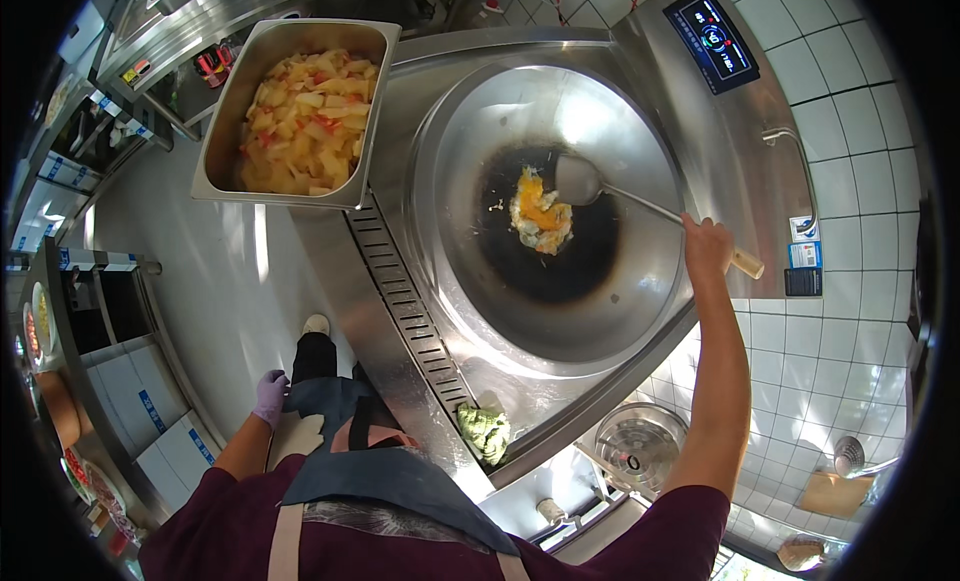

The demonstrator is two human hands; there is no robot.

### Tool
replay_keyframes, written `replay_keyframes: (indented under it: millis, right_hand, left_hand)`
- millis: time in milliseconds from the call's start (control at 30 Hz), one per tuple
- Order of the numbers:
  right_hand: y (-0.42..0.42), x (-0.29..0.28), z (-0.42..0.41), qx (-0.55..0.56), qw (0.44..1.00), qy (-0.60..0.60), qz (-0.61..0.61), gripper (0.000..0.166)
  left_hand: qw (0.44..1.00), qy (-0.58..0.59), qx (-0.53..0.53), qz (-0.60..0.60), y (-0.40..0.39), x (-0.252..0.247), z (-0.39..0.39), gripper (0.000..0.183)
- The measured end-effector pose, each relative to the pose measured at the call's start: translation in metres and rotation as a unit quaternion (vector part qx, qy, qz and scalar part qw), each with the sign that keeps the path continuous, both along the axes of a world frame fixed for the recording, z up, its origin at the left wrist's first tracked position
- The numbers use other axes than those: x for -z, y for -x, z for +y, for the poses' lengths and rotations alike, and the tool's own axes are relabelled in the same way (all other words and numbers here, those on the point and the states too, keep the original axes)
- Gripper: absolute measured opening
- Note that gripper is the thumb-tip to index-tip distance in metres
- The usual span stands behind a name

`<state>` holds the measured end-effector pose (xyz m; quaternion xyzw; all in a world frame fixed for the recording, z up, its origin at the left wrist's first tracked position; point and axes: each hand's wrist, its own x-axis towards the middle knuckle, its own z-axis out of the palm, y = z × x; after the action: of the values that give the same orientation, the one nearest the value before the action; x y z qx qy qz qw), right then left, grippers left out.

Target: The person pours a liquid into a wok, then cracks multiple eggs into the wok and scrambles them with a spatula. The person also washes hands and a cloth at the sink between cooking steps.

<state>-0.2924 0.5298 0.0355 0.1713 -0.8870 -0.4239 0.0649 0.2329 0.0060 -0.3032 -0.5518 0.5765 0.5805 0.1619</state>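
Observation:
Inside a large steel wok [487,303] lies a clump of egg, white and orange-yellow [541,213]. The steel head of a long-handled wok spatula [577,180] rests close to the egg's right side. My right hand [709,247] is bare and closed around the spatula's handle, near its wooden end, at the wok's right rim. My left hand [273,390], in a purple glove, hangs low beside my apron, away from the wok. Its fingers look partly curled, and whether it holds anything is not plain.
A deep steel pan [202,183] of cut yellow and red food stands at the wok's upper left. A slotted drain [405,311] borders the stove, with a crumpled green cloth [484,432] at its lower end. A lit control panel [712,41] and curved tap [799,157] are at the right.

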Motion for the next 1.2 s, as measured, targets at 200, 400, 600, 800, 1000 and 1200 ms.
replay_keyframes:
  millis: [200,400,600,800,1000,1200]
  right_hand:
    - [0.006,0.002,-0.020,-0.035,0.997,-0.036,0.055,0.025]
    - [-0.016,0.006,-0.062,-0.170,0.985,-0.009,0.013,0.028]
    - [-0.051,-0.012,-0.067,-0.120,0.993,0.007,0.011,0.023]
    - [-0.097,-0.070,-0.059,0.177,0.973,0.041,-0.144,0.017]
    - [-0.137,-0.090,-0.058,0.198,0.910,0.109,-0.348,0.031]
    - [-0.130,-0.040,-0.114,0.128,0.905,0.143,-0.381,0.029]
  left_hand:
    - [1.000,-0.003,0.000,-0.017,-0.025,0.013,-0.015,0.034]
    - [1.000,-0.003,-0.023,-0.003,-0.014,0.003,-0.015,0.030]
    - [0.999,-0.015,-0.028,0.025,0.011,-0.006,-0.023,0.031]
    - [1.000,-0.005,0.009,0.007,0.011,-0.001,-0.046,0.031]
    - [0.999,-0.013,0.032,-0.005,0.007,0.006,-0.071,0.033]
    - [0.999,-0.023,0.019,0.017,0.011,-0.005,-0.082,0.033]
